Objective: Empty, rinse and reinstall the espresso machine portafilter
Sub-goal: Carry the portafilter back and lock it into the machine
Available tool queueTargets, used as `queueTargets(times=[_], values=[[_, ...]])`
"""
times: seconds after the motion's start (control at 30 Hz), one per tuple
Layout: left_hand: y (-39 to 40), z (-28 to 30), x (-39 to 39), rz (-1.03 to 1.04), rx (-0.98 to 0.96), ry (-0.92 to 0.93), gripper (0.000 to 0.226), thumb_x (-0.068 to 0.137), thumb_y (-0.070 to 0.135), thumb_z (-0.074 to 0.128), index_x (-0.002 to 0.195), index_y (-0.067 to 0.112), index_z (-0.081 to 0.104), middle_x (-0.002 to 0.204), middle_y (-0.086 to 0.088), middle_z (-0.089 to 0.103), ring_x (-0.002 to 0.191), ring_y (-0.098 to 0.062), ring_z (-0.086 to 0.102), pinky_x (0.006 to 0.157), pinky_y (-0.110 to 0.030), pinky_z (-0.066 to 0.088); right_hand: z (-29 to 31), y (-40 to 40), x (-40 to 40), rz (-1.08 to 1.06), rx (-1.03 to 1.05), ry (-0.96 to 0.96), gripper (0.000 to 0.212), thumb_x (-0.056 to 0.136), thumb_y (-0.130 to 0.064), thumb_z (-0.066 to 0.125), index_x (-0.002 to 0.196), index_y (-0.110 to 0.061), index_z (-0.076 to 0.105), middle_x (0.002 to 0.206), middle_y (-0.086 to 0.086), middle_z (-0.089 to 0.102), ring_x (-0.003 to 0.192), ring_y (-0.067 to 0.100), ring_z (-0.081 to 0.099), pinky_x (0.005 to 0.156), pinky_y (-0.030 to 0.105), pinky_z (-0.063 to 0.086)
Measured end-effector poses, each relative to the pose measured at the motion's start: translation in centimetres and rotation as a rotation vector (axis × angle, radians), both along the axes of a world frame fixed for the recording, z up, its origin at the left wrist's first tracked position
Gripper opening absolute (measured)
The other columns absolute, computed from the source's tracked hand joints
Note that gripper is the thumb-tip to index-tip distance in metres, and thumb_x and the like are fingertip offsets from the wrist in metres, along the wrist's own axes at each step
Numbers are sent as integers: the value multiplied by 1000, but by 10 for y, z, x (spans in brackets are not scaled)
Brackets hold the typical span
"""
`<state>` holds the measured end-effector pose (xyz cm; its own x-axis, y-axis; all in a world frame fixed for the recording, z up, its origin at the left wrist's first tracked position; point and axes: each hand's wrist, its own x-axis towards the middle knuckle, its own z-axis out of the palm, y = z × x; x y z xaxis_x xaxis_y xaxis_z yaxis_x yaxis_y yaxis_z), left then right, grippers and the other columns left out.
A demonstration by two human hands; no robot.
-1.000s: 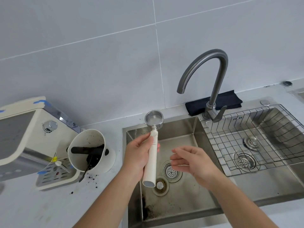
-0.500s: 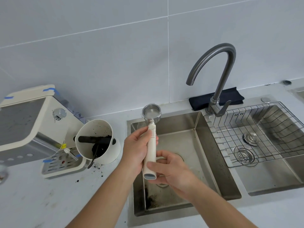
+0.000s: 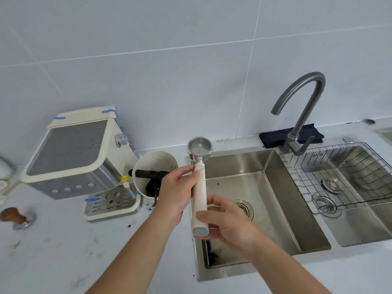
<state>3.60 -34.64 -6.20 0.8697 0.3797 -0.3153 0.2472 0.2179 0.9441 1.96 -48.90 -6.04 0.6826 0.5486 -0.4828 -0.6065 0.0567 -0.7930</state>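
Observation:
The portafilter [image 3: 199, 188] has a cream handle and a clean steel basket at its far end, open side up, over the left rim of the sink [image 3: 282, 219]. My left hand [image 3: 177, 193] grips the upper handle. My right hand [image 3: 224, 221] wraps the handle's lower end. The cream and steel espresso machine [image 3: 78, 153] stands at the left on the counter, its drip tray in front.
A white knock box [image 3: 156, 164] with dark grounds sits between the machine and the sink. A grey faucet [image 3: 301, 111] arches over the basin, with a wire rack [image 3: 339, 175] in the right basin. A wooden-handled tamper [image 3: 16, 216] lies far left.
My right hand came in from the open and closed on the handle's lower end. The view and the portafilter shifted left toward the machine.

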Motion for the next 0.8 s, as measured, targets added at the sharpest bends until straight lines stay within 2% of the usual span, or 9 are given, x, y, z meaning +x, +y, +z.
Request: queueTargets(times=[0.07, 0.17, 0.3, 0.4, 0.57, 0.63, 0.7, 0.8], values=[[3, 3, -3, -9, 11, 7, 16, 86, 11, 68, 100, 18, 72, 94, -11, 72, 79, -18, 68, 68, -31, 58, -1, 1, -3, 18, -5, -8, 35, 80, -2, 71, 113, 0, 62, 84, 14, 68, 70, 25, 68, 68, 37, 59], [30, 8, -20, -13, -6, 2, 22, 87, 11, 68, 109, 13, 70, 99, -10, 73, 81, -17, 69, 63, -24, 55, 3, 24, -15, 43, -17, -19, 36, 79, -3, 70, 114, -1, 62, 82, 12, 68, 70, 24, 68, 68, 37, 59], [59, 12, -40, -11, 14, -3, 21, 86, 10, 69, 107, 12, 71, 96, -9, 74, 83, -19, 71, 61, -23, 56, 6, 52, -32, 75, -35, -20, 45, 71, -7, 72, 116, -3, 63, 81, 12, 66, 69, 24, 67, 70, 39, 59], [79, 11, -56, -14, 55, 0, 18, 84, 12, 71, 102, 16, 72, 89, -5, 75, 72, -10, 71, 56, -20, 54, 5, 71, -42, 118, -45, -10, 48, 70, -6, 73, 116, -3, 63, 80, 10, 65, 70, 25, 66, 72, 41, 59], [113, 9, -80, -27, 108, 23, 21, 84, 13, 71, 105, 15, 71, 85, -3, 75, 75, -16, 73, 58, -23, 56, 2, 102, -60, 174, -81, 4, 50, 70, -6, 73, 118, -3, 60, 96, 18, 62, 79, 28, 68, 73, 41, 58], [124, 7, -90, -34, 133, 34, 20, 84, 14, 70, 104, 17, 71, 83, -1, 75, 71, -12, 73, 55, -20, 53, -1, 113, -67, 204, -79, -2, 51, 70, -6, 73, 120, -7, 61, 98, 19, 62, 82, 29, 67, 74, 43, 58], [132, 4, -98, -54, 159, 48, 23, 84, 15, 70, 107, 18, 70, 84, 3, 75, 74, -12, 72, 58, -24, 55, -3, 120, -73, 236, -62, -7, 53, 70, -4, 73, 121, -14, 63, 99, 20, 61, 83, 30, 66, 74, 43, 58], [151, -4, -114, -72, 187, 67, 25, 85, 15, 69, 109, 16, 69, 89, 0, 75, 78, -15, 73, 61, -27, 57, -8, 139, -85, 273, -50, -11, 57, 70, -1, 72, 123, -19, 61, 101, 22, 61, 83, 30, 67, 73, 43, 57]])
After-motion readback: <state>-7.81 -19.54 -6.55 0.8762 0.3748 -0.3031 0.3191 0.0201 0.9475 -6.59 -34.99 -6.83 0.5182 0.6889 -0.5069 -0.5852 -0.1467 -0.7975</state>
